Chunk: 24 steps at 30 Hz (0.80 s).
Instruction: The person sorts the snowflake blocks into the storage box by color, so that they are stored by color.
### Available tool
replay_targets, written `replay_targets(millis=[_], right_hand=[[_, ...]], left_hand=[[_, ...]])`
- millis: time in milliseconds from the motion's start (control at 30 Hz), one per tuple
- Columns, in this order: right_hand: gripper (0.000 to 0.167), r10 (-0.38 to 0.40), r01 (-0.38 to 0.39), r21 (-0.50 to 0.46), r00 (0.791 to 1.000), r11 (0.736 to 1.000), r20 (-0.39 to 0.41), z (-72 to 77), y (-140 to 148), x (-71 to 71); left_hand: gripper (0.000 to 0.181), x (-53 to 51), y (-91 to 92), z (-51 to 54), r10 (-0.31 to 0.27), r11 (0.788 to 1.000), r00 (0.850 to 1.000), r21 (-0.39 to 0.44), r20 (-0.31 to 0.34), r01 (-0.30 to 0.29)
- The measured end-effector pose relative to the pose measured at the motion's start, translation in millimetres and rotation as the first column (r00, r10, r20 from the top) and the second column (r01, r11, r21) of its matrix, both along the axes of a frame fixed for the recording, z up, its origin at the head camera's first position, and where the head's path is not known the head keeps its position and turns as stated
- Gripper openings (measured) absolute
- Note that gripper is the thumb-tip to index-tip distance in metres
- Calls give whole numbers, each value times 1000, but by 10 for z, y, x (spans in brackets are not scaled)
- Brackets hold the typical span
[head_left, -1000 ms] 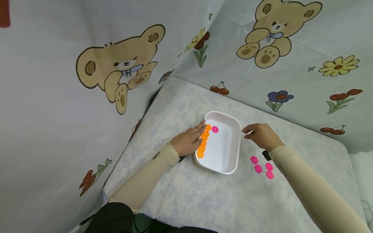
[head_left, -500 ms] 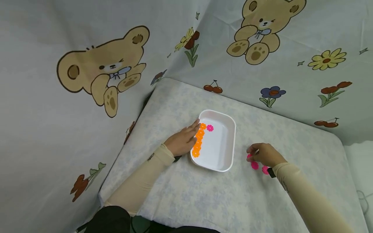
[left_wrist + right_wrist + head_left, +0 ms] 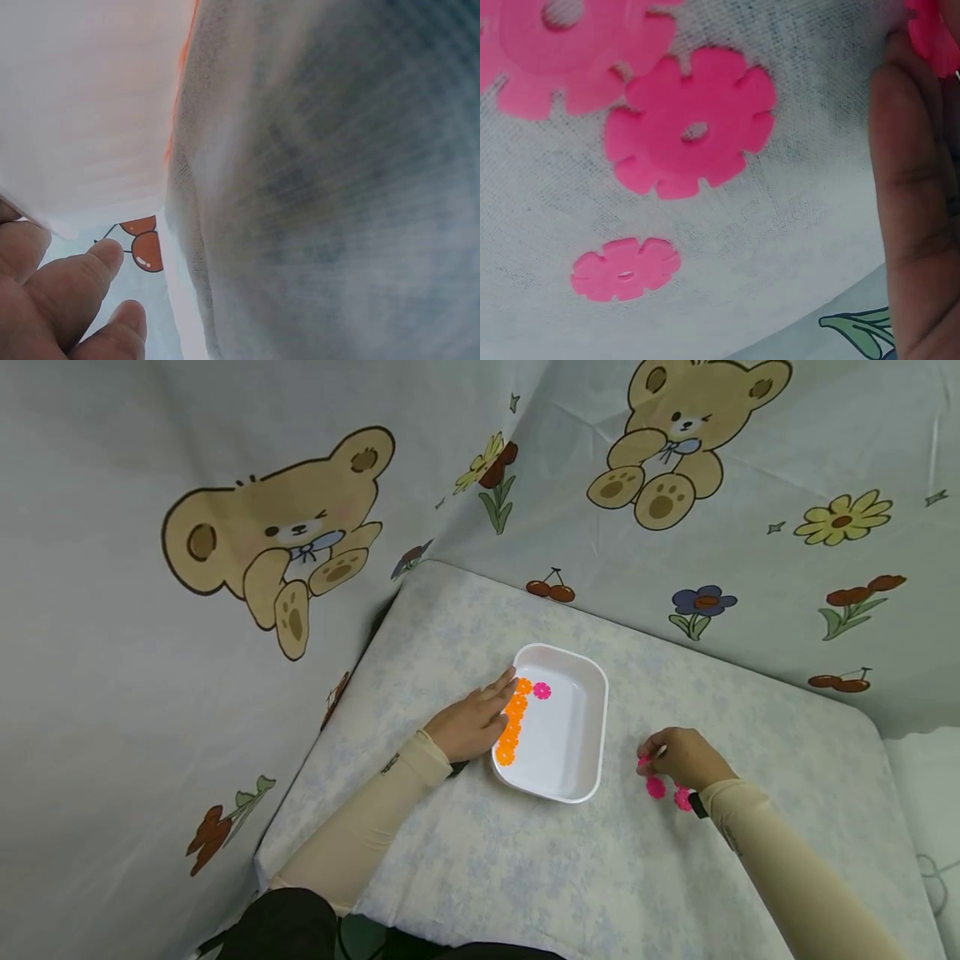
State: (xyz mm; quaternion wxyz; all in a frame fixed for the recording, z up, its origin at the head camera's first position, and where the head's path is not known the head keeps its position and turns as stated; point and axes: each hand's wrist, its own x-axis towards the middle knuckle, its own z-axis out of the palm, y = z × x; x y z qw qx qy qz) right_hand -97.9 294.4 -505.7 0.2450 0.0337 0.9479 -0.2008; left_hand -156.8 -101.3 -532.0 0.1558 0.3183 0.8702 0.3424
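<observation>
A white tray [image 3: 566, 727] holds a column of orange flower-shaped discs [image 3: 512, 724] along its left side and one pink disc [image 3: 542, 691] near the top. My left hand [image 3: 470, 724] rests on the tray's left rim, fingers fairly straight; the left wrist view shows its fingers [image 3: 71, 289] by the tray wall. Right of the tray, my right hand [image 3: 687, 757] pinches a pink disc [image 3: 643, 763], which the right wrist view catches at its upper right edge. Other pink discs [image 3: 656, 787] lie beside and partly under that hand; the right wrist view shows several, one of them [image 3: 694, 127] with slotted edges.
A pale patterned cloth [image 3: 480, 860] covers the table. Behind and to the left hang white curtains [image 3: 585, 543] printed with bears, flowers and cherries. A cable [image 3: 933, 881] shows at the far right.
From beside the tray's right rim, my right hand has moved down and right to the pink discs and pinches one. My left hand stays at the tray's left rim. The head view has shifted slightly.
</observation>
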Motion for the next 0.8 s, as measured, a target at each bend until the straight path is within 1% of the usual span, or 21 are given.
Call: replay_targets(millis=[100,233,333,533,800], right_hand=[[15,4,-4,-4,1000,1000,-2,13,-6,-21],[10,33,-33,-4,999,999,-22,33,-3,-57],[10,53,-53,-4,998,999,-29,43,-6,-81],[11,59,-59,-32,998,998,-18,82,-28,-137],[10,107,-109,-26,993,994,-49,149,-134,-229]], left_hand=[[60,-3,5,1,2,1000,1000,1,1,-2],[60,-10,10,-9,5,1000,1000,1,1,-5],[60,-12,8,-17,4,1000,1000,-1,-1,-4],[60,-7,2,-15,2,1000,1000,3,-1,-2],[60,-8,11,-22,1,1000,1000,-4,-5,-1]])
